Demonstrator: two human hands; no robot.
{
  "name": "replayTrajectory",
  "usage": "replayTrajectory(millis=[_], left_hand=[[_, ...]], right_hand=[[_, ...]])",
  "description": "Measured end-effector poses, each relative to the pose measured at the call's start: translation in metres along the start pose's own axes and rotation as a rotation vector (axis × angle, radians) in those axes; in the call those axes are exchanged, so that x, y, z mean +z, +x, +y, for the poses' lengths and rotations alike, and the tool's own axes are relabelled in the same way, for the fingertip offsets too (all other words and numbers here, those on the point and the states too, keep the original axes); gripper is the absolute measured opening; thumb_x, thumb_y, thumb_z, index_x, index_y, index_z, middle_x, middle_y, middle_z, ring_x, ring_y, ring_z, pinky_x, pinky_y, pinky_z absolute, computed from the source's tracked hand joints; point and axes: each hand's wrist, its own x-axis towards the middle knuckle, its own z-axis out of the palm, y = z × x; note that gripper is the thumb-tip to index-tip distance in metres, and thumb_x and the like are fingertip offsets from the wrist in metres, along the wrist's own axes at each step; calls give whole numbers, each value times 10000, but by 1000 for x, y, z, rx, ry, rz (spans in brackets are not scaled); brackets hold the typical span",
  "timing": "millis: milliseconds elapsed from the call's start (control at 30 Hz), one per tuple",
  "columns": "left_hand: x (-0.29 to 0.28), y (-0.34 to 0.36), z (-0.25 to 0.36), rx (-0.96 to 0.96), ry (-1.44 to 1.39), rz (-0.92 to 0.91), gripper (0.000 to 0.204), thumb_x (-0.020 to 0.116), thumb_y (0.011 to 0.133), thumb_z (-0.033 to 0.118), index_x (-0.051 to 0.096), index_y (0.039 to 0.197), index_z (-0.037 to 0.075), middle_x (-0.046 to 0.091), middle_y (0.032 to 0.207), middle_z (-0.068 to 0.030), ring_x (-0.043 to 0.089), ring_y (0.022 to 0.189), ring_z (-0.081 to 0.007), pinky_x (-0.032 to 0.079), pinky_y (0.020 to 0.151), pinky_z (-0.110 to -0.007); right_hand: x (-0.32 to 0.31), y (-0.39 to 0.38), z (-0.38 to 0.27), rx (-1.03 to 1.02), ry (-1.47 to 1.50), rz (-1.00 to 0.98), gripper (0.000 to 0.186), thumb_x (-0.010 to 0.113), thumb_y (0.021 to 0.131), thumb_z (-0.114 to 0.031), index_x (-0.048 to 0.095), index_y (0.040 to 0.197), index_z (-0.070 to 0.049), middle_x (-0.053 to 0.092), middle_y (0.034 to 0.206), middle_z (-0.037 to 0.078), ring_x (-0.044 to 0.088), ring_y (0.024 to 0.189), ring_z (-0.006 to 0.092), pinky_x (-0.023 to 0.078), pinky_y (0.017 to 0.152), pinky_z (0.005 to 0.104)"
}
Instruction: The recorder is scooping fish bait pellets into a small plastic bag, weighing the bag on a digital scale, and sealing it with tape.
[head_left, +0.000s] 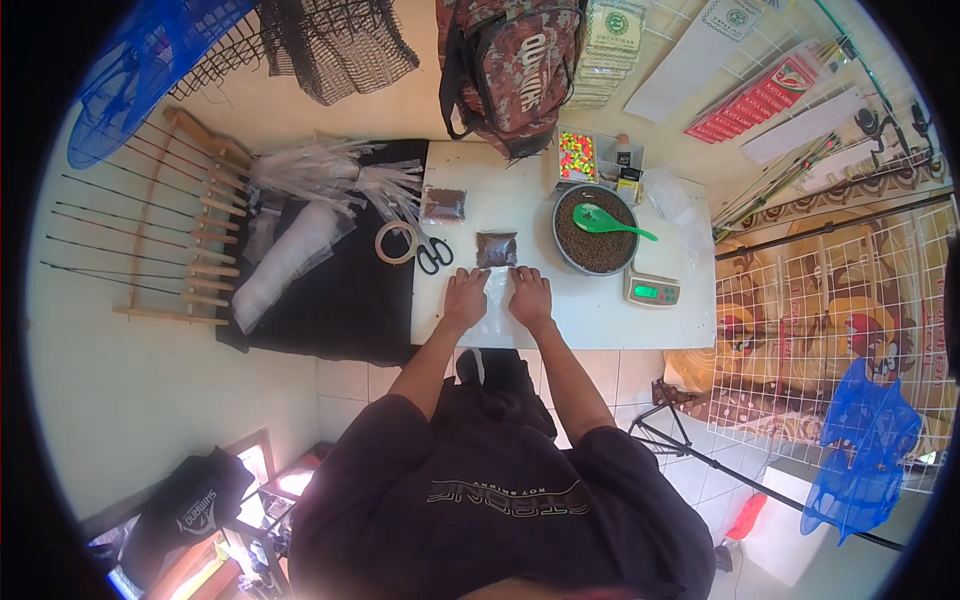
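A clear plastic bag point(496, 249) with dark pellets in its far end lies on the white table point(455, 320), its empty end stretching toward me. My left hand point(466, 295) and my right hand point(528, 295) grip it just below the pellets, one at each side, fingers bent. Beyond it to the left lies another pellet bag point(444, 204). A roll of tape point(386, 248) and black-handled scissors point(434, 255) lie left of my hands. To the right sit a round bowl point(587, 254) of pellets with a green scoop point(600, 219) and a digital scale point(651, 290).
Plastic bags point(290, 260) lie on a black cloth point(320, 300) at left, beside a wooden rod rack point(210, 220). A tray of coloured beads point(577, 156), small bottles point(624, 172) and loose plastic point(680, 215) occupy the back right. A camouflage backpack point(500, 70) hangs above; a wire grid point(820, 400) stands right.
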Motion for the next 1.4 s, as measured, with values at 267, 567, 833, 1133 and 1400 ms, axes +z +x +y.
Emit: replayTrajectory(millis=[267,567,833,1133,1400], left_hand=[[5,-2,6,75,30,15,533,528,727,62,476,1257,58,484,1188,-68,426,1076,-275,378,887,-395],[2,-5,-4,-30,6,93,480,503,749,51,506,1229,72,497,1118,-50,435,1057,-263,391,880,-395],[0,5,0,42,-49,112,399,499,742,45,539,1137,17,526,1106,-89,460,1065,-252,398,878,-374],[8,11,6,40,-19,91,394,499,744,52,531,1133,-6,515,1090,-114,458,1047,-283,403,873,-376],[21,27,9,71,-80,-20,221,484,761,30,554,949,-63,473,1096,-179,465,1067,-306,441,887,-376]], right_hand=[[-1,1,-14,-15,4,-45,527,514,689,-55,529,1209,-138,519,1176,64,451,1123,257,376,902,415],[11,1,2,80,52,69,565,534,642,-52,534,1201,-127,509,1128,60,464,1063,272,423,833,434],[6,0,6,10,-21,49,550,566,665,-74,508,1211,-60,490,1201,78,433,1134,283,409,894,415],[5,4,4,-17,60,51,518,555,659,-59,526,1176,-36,518,1137,111,467,1091,286,423,888,403],[8,6,7,-155,73,91,405,516,691,-10,571,1091,18,534,1115,136,492,1085,271,423,898,352]])
